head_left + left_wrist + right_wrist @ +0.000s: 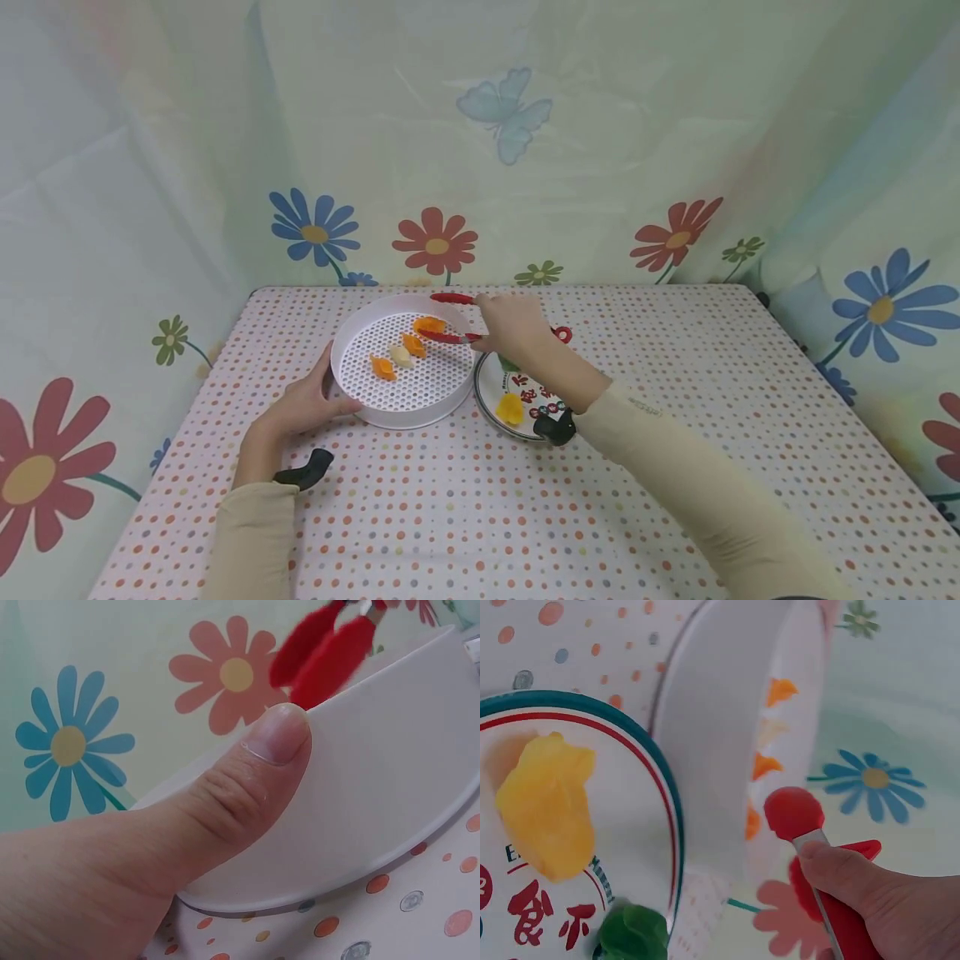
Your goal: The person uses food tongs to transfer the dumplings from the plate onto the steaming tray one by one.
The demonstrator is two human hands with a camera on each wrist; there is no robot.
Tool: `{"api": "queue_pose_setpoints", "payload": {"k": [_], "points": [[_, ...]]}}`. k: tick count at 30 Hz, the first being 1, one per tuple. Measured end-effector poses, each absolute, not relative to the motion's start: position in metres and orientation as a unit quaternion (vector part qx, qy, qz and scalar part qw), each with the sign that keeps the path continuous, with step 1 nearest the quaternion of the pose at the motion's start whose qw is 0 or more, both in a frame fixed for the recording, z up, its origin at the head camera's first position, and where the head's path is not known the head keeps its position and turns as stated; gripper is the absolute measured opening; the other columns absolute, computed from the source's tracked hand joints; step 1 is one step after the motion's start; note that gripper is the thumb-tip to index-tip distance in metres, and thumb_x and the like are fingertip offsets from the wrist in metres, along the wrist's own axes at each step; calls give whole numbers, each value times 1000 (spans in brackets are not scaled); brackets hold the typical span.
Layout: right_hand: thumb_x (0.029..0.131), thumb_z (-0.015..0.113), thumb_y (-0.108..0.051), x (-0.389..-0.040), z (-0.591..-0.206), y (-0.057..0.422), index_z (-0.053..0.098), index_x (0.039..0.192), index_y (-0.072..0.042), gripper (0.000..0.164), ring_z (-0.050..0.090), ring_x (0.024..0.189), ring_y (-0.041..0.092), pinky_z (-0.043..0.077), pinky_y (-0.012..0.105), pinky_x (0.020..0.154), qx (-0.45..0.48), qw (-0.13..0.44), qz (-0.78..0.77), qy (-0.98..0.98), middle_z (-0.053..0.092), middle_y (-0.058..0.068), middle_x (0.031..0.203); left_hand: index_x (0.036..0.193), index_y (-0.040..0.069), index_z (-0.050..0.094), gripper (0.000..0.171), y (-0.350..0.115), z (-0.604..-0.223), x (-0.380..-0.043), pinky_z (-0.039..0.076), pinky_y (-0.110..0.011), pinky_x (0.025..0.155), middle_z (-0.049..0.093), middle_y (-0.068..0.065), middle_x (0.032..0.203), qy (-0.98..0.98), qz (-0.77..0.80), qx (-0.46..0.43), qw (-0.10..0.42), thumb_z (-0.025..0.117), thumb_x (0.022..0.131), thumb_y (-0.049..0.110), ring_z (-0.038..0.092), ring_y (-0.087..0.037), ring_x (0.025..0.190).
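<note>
My left hand (303,404) holds the left side of a round white steamer basket (416,419) with a holed bottom, the thumb (247,776) lying along its outer wall. In the basket sit several dumpling-shaped pieces in a slanting row, among them an orange dumpling (382,367) and a cream one (401,357). My right hand (513,327) grips red-tipped tongs (795,814) over the basket's far right side. The tongs' arms stand apart, the lower tip overlapping the farthest orange dumpling (429,323) in the head view.
Right of the basket is a patterned plate (487,387), partly hidden under my right arm. On it lie a yellow dumpling (547,806) and a green one (634,934). A dotted cloth (450,517) covers the table, with a flowered curtain (360,125) behind.
</note>
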State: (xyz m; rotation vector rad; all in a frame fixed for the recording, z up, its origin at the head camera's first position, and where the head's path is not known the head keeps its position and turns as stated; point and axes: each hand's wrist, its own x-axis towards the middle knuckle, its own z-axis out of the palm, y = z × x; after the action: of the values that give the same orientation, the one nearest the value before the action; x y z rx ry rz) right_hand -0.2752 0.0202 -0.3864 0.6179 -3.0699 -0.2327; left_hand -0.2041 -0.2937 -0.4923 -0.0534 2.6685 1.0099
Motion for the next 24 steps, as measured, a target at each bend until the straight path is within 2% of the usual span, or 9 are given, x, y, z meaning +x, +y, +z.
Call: {"api": "queue_pose_setpoints", "payload": {"k": [3, 5, 8, 11, 15, 19, 24], "points": [[72, 77, -53, -273, -380, 46, 43, 140, -17, 84, 65, 85, 23, 54, 30, 63, 158, 26, 2, -987, 64, 6, 126, 149, 33, -18, 125, -292, -493, -205, 14, -71, 107, 1, -10, 161, 927, 346, -18, 142, 70, 68, 68, 7, -49, 143], [70, 78, -54, -270, -377, 68, 41, 142, -16, 89, 64, 85, 25, 53, 32, 62, 133, 49, 51, -989, 63, 9, 126, 149, 35, -19, 125, -292, -494, -205, 14, -72, 107, 1, -11, 161, 930, 340, -20, 141, 70, 67, 69, 8, -49, 143], [67, 81, -52, -262, -376, 104, 42, 141, -12, 93, 62, 91, 28, 54, 41, 71, 109, 64, 107, -986, 65, 14, 119, 148, 38, -19, 124, -293, -496, -204, 16, -73, 105, 2, -12, 161, 932, 333, -21, 140, 69, 67, 70, 11, -50, 142], [66, 81, -54, -254, -380, 135, 43, 141, -9, 96, 61, 99, 33, 53, 49, 80, 102, 32, 113, -988, 64, 18, 119, 149, 37, -18, 123, -294, -495, -204, 18, -73, 104, 2, -12, 161, 933, 332, -17, 141, 69, 69, 69, 11, -51, 142], [65, 80, -57, -248, -386, 165, 47, 139, -7, 95, 62, 96, 31, 53, 49, 81, 121, -15, 92, -988, 67, 18, 116, 148, 37, -19, 123, -295, -495, -205, 18, -73, 104, 1, -11, 161, 934, 331, -12, 136, 70, 69, 68, 12, -51, 141], [65, 81, -55, -247, -387, 180, 55, 132, -8, 86, 61, 85, 22, 53, 44, 75, 143, -41, 90, -985, 70, 12, 106, 147, 40, -20, 123, -295, -495, -206, 16, -74, 104, 1, -10, 161, 933, 337, -8, 129, 71, 69, 67, 10, -50, 142], [65, 81, -53, -245, -393, 187, 59, 128, -7, 81, 57, 72, 15, 51, 34, 65, 145, -79, 75, -983, 70, 5, 91, 146, 40, -22, 125, -296, -494, -203, 16, -75, 103, 0, -9, 161, 931, 337, -9, 144, 72, 68, 66, 9, -50, 143]]}}
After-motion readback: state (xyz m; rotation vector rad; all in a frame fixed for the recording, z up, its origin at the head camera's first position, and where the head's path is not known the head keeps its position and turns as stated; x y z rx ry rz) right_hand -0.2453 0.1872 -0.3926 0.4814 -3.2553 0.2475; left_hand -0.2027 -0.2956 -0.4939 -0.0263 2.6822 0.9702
